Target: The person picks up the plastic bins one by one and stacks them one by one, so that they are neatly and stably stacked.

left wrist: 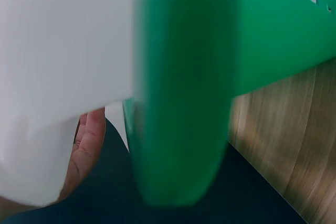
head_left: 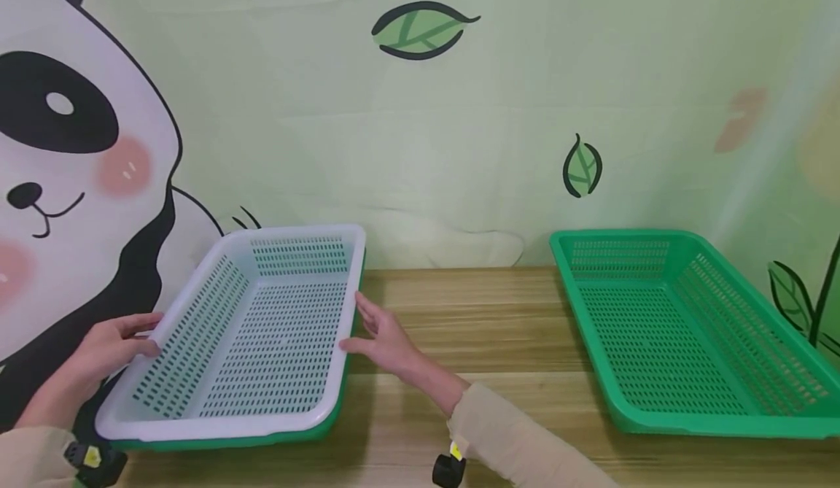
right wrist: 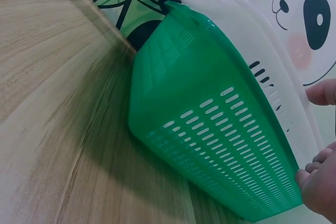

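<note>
A white perforated plastic basket [head_left: 282,327] sits inside a green basket [right wrist: 210,108] of similar shape, at the left of the table. Part of its white side wall shows above the green rim in the right wrist view. At the white basket's left rim, my left hand [head_left: 108,353] holds the edge between thumb and fingers; its fingertips are partly hidden. My right hand [head_left: 387,342] grips the opposite rim, with the thumb on the white edge and the fingers along the outer side, close to the green rim.
Another green perforated basket [head_left: 669,349] stands at the right of the wooden table [head_left: 472,306], with nothing in it. Behind the table hangs a pale green backdrop [head_left: 459,138] printed with a panda and leaves.
</note>
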Available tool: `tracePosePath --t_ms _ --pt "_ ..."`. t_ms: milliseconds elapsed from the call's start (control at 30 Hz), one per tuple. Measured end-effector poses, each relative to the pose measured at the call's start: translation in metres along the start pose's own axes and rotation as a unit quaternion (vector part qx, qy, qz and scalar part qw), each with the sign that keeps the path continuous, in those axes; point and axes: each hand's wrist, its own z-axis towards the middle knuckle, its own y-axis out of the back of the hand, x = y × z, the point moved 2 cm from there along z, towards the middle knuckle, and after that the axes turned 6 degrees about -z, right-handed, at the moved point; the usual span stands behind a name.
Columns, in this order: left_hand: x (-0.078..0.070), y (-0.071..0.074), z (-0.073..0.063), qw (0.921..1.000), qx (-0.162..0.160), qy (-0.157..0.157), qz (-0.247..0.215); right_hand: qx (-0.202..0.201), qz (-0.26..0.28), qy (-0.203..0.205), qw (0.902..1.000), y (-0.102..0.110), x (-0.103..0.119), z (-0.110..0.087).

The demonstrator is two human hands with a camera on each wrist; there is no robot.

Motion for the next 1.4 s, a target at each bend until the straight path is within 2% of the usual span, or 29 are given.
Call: tracePosePath --t_ms 200,433,633,833,933,1067,1167,1267,1367,1400 --pt "0.0 -0.001 0.0 1.0 0.001 0.001 -0.002 -0.002 0.004 0.002 1.0 -0.002 -0.012 0.003" --pt "-0.003 -0.003 -0.003 1.0 0.001 0.003 0.005 0.0 0.012 -0.012 0.9999 -0.003 -0.015 0.003" --pt "0.0 -0.005 0.0 0.9998 0.007 0.01 0.014 0.003 0.027 -0.011 0.9996 -0.003 -0.019 0.004" --pt "0.001 -0.006 0.002 0.9997 0.009 0.006 0.022 -0.008 0.006 -0.017 0.9998 -0.004 -0.021 0.0" --pt "0.011 -0.005 0.007 0.9997 0.014 0.012 0.016 -0.008 -0.002 -0.017 0.9998 -0.005 -0.024 0.001" --pt "0.033 -0.002 0.018 0.9996 0.017 0.021 0.0 -0.014 -0.009 -0.017 0.9997 -0.006 -0.025 0.001" --pt "0.046 0.001 0.022 0.999 0.013 0.041 -0.013 -0.028 -0.018 -0.021 0.9992 -0.007 -0.023 -0.002" --pt "0.046 0.001 0.018 0.9984 0.019 0.048 -0.024 -0.042 -0.015 -0.027 0.9987 -0.009 -0.021 -0.005" --pt "0.036 -0.001 0.007 0.9975 0.025 0.057 -0.033 -0.05 0.001 -0.036 0.9981 -0.012 -0.021 -0.008" --pt "0.033 -0.002 0.004 0.9972 0.035 0.054 -0.038 -0.05 0.008 -0.041 0.9979 -0.013 -0.021 -0.009"
